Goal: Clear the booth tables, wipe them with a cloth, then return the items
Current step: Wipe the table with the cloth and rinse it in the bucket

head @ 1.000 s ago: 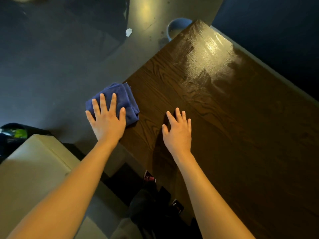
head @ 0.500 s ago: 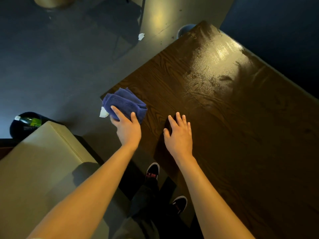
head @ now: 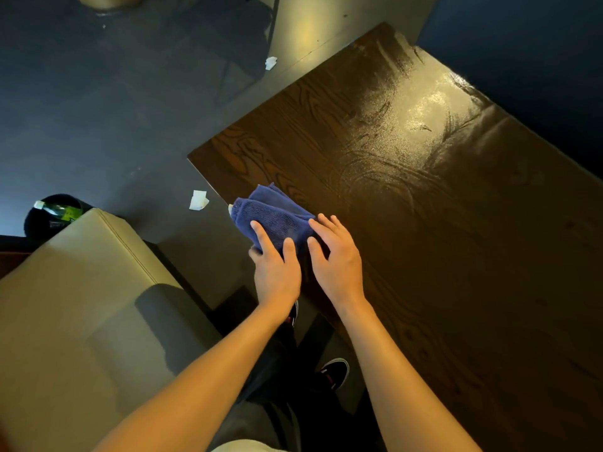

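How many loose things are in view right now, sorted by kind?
Blue cloth: 1, on the table edge, under both hands
White paper scraps: 2, on the floor
Green bottle: 1, in the black bin
Total: 4

Beyond the cloth (head: 274, 220), the tabletop (head: 440, 223) lies bare; the booth seat (head: 81, 305) crowds the left.

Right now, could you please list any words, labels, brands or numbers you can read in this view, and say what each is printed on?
No text is readable anywhere.
Green plastic bottle with a white cap in the black round bin: its yellow-green label is too small and blurred to read.
Folded blue cloth, dark wooden table, white paper scraps: no print shows.
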